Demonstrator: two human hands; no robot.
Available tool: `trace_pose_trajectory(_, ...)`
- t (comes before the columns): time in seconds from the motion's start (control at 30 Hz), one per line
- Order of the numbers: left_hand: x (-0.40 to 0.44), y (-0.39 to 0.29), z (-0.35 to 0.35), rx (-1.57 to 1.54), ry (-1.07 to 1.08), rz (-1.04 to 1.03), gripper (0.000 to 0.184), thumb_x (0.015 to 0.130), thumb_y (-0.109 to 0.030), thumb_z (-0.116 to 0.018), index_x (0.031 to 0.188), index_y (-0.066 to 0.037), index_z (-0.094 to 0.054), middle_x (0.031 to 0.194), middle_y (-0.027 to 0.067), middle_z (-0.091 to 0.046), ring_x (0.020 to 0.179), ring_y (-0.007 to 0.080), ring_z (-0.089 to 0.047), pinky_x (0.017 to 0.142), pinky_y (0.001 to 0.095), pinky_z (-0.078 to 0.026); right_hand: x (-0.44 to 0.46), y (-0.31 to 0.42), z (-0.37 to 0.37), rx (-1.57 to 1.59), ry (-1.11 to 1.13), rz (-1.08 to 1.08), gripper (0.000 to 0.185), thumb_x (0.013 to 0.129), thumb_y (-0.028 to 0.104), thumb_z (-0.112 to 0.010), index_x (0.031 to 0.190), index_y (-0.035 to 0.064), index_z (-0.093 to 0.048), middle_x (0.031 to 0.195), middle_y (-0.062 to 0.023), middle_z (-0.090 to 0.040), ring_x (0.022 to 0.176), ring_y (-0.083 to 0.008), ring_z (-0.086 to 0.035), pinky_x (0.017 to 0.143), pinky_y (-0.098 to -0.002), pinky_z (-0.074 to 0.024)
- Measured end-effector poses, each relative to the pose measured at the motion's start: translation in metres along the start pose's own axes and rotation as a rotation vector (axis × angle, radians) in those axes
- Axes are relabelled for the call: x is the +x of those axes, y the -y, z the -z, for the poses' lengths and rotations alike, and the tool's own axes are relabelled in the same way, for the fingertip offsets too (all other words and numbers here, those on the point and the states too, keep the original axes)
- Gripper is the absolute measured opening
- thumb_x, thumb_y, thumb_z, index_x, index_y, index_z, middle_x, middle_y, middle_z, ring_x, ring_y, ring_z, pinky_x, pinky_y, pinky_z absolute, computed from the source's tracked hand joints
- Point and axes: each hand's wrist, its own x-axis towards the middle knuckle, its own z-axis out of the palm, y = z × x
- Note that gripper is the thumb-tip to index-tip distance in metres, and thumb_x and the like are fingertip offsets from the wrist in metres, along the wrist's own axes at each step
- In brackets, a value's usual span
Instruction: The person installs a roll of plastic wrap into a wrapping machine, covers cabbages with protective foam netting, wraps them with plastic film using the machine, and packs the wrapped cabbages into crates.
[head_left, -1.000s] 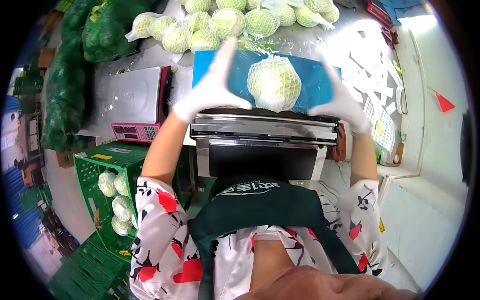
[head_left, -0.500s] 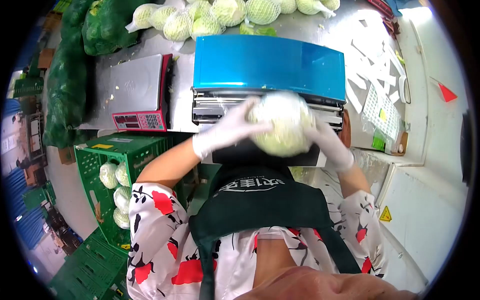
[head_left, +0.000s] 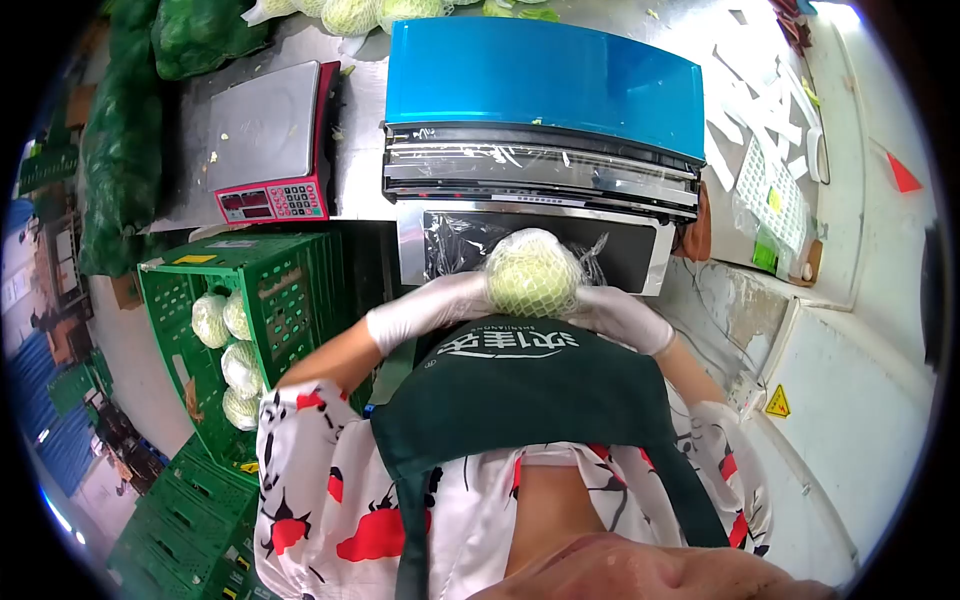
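Observation:
A round pale green vegetable (head_left: 533, 274) in a white net rests low in front of my apron, over the dark front plate (head_left: 628, 250) of the blue machine (head_left: 540, 75). Clear film spreads on the plate at both sides of it. My left hand (head_left: 440, 304), in a white glove, presses against the vegetable's left side, its fingertips partly hidden. On the right side my gloved right hand (head_left: 622, 316) is against it too, fingers bent underneath and partly out of sight.
Left of the machine stands a red scale (head_left: 265, 130). Below it, a green crate (head_left: 300, 290) holds several wrapped vegetables. More netted vegetables (head_left: 350, 14) lie at the back, green net sacks (head_left: 120, 150) at far left, and white strips with a white plastic grid (head_left: 770, 190) at right.
Both hands first reached over the blue cover, closed on the netted vegetable, and brought it down toward my apron. Film now lies beside it on the plate. The view has shifted downward.

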Motion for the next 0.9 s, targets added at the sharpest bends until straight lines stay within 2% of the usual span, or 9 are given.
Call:
trace_pose_trajectory(0.13, -0.02, 0.046, 0.012, 1.474, -0.637, -0.735, 0.051, 0.098, -0.008, -0.059, 0.147, -0.016, -0.047, 0.09, 0.0129, -0.072, 0.073, 0.0254, -0.073, 0.067, 0.0338, -0.06, -0.016, -0.038, -0.008, -0.653, -0.593, 0.532, 0.025, 0.102, 0.026, -0.06, 0.113, 0.0061, -0.069, 0.095, -0.0067, -0.071, 0.083, -0.0148, -0.066, 0.073, -0.028, -0.0509)
trace_pose_trajectory(0.37, -0.022, 0.053, 0.023, 0.372, -0.715, -0.431, 0.027, 0.108, -0.019, -0.047, 0.127, -0.006, -0.062, 0.064, -0.0035, -0.05, 0.051, 0.0022, -0.043, 0.046, 0.0201, -0.038, -0.014, -0.058, 0.019, 0.031, -0.76, 0.267, 0.032, 0.102, 0.027, -0.057, 0.077, 0.0072, -0.06, 0.055, 0.0038, -0.045, 0.045, -0.0053, -0.039, 0.042, -0.0233, -0.0282)
trace_pose_trajectory(0.47, 0.026, 0.118, 0.069, 0.574, -0.529, -0.112, 0.03, 0.102, -0.024, -0.05, 0.1, -0.004, -0.073, 0.073, 0.0066, -0.066, 0.056, 0.0129, -0.057, 0.053, 0.0303, -0.046, 0.037, -0.122, 0.054, -0.042, -0.625, 0.062, 0.029, 0.101, 0.033, -0.06, 0.099, 0.0065, -0.072, 0.061, 0.006, -0.054, 0.049, -0.0081, -0.047, 0.046, -0.0263, -0.0346)
trace_pose_trajectory(0.53, 0.057, 0.119, 0.06, 0.936, -0.483, -0.251, 0.032, 0.098, -0.03, -0.056, 0.103, -0.001, -0.071, 0.086, 0.0255, -0.069, 0.078, 0.0379, -0.07, 0.073, 0.0453, -0.055, 0.096, -0.161, 0.057, -0.595, -0.615, 0.095, 0.034, 0.102, 0.031, -0.057, 0.119, 0.0033, -0.068, 0.089, -0.0037, -0.071, 0.073, -0.0164, -0.066, 0.062, -0.0315, -0.0523)
trace_pose_trajectory(0.57, 0.07, 0.112, 0.051, 1.056, -0.423, -0.302, 0.028, 0.093, -0.026, -0.059, 0.092, -0.001, -0.071, 0.087, 0.025, -0.07, 0.078, 0.0403, -0.069, 0.071, 0.0472, -0.055, 0.108, -0.154, 0.041, -0.2, -0.384, 0.127, 0.036, 0.102, 0.029, -0.057, 0.13, 0.0056, -0.061, 0.114, -0.0084, -0.065, 0.097, -0.0167, -0.063, 0.08, -0.0307, -0.0518)
trace_pose_trajectory(0.63, 0.08, 0.103, 0.058, 1.714, -0.191, -0.307, 0.021, 0.088, -0.02, -0.06, 0.092, -0.002, -0.07, 0.08, 0.021, -0.069, 0.069, 0.0374, -0.069, 0.065, 0.0459, -0.056, 0.114, -0.134, 0.025, 0.195, -0.032, 0.225, 0.044, 0.102, 0.025, -0.057, 0.143, 0.0078, -0.052, 0.14, -0.0123, -0.058, 0.122, -0.0167, -0.059, 0.099, -0.0298, -0.0508)
trace_pose_trajectory(0.73, 0.062, 0.072, 0.052, 1.806, -0.275, -0.836, 0.03, 0.082, -0.016, -0.063, 0.11, -0.005, -0.065, 0.072, 0.0096, -0.067, 0.056, 0.0288, -0.065, 0.052, 0.0402, -0.053, 0.117, -0.115, 0.02, 0.225, 0.314, 0.426, 0.045, 0.103, 0.022, -0.054, 0.146, 0.0076, -0.048, 0.144, -0.0102, -0.054, 0.125, -0.016, -0.056, 0.102, -0.0294, -0.0495)
trace_pose_trajectory(0.83, 0.054, 0.01, -0.002, 1.157, -0.55, -1.178, 0.02, 0.092, -0.009, -0.067, 0.111, -0.01, -0.067, 0.072, 0.0068, -0.067, 0.051, 0.0153, -0.061, 0.052, 0.0282, -0.052, 0.094, -0.057, -0.004, 0.37, 0.468, 0.252, 0.044, 0.103, 0.02, -0.055, 0.142, 0.0012, -0.049, 0.141, -0.0095, -0.056, 0.127, -0.0161, -0.056, 0.107, -0.032, -0.0463)
trace_pose_trajectory(0.9, 0.044, -0.025, -0.036, 0.358, -0.531, -0.952, 0.042, 0.089, -0.005, -0.07, 0.129, -0.007, -0.055, 0.081, -0.0028, -0.064, 0.054, 0.0018, -0.052, 0.051, 0.02, -0.044, 0.074, 0.002, -0.045, 0.107, 0.467, 0.25, 0.039, 0.102, 0.023, -0.056, 0.135, 0.0008, -0.057, 0.134, -0.0102, -0.062, 0.121, -0.0143, -0.059, 0.102, -0.0314, -0.049)
